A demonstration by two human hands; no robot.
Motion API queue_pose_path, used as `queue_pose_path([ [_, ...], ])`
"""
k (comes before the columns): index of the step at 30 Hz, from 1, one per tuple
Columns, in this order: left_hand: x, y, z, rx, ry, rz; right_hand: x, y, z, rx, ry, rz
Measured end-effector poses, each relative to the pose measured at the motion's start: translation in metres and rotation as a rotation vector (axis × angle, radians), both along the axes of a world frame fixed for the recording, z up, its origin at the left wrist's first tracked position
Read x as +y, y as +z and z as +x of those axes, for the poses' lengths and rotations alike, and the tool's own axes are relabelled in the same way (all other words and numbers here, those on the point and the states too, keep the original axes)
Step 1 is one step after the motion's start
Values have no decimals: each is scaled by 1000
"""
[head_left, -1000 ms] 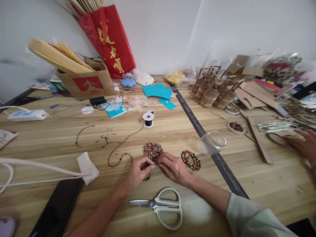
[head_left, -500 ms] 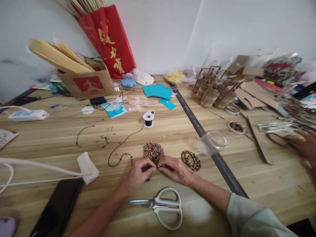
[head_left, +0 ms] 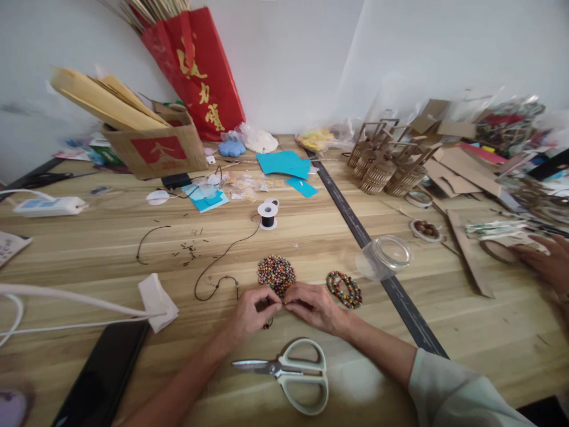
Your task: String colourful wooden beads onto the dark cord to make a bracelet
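My left hand (head_left: 258, 309) is closed in a pinch on a thin black cord (head_left: 227, 277) strung with a few small beads. A short beaded end hangs out beneath that hand. My right hand (head_left: 313, 305) pinches too, its fingertips meeting the left ones; what lies in them is too small to make out. Right behind the fingertips sits a round heap of multicoloured beads (head_left: 275, 274). From my left hand the cord loops back to a white spool (head_left: 267, 214) of black cord. Scissors (head_left: 287, 370) with pale handles lie in front of my wrists.
A coil of strung beads (head_left: 344, 289) lies right of my right hand, near a clear plastic jar (head_left: 386, 258). Cord snippets (head_left: 189, 252) are scattered at left, beyond a phone (head_left: 104, 373) and white cables. Another person's hand (head_left: 549, 261) rests at the right edge.
Both hands stay pinched together in nearly the same place, with only a very slight shift at the fingertips. Everything else lies as before.
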State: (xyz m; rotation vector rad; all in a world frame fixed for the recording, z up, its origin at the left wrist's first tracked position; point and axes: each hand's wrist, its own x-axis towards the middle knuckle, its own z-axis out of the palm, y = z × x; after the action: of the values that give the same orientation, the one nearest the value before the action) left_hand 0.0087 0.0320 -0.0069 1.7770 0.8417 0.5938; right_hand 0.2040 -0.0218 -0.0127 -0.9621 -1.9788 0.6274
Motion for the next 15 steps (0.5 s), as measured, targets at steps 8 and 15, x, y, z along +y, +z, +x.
queue_pose_path([
  [8,0,-1,0,-9,-1,-16,0,1,1,18,22,5],
  [15,0,-2,0,-8,-19,-12,0,2,0,12,31,13],
])
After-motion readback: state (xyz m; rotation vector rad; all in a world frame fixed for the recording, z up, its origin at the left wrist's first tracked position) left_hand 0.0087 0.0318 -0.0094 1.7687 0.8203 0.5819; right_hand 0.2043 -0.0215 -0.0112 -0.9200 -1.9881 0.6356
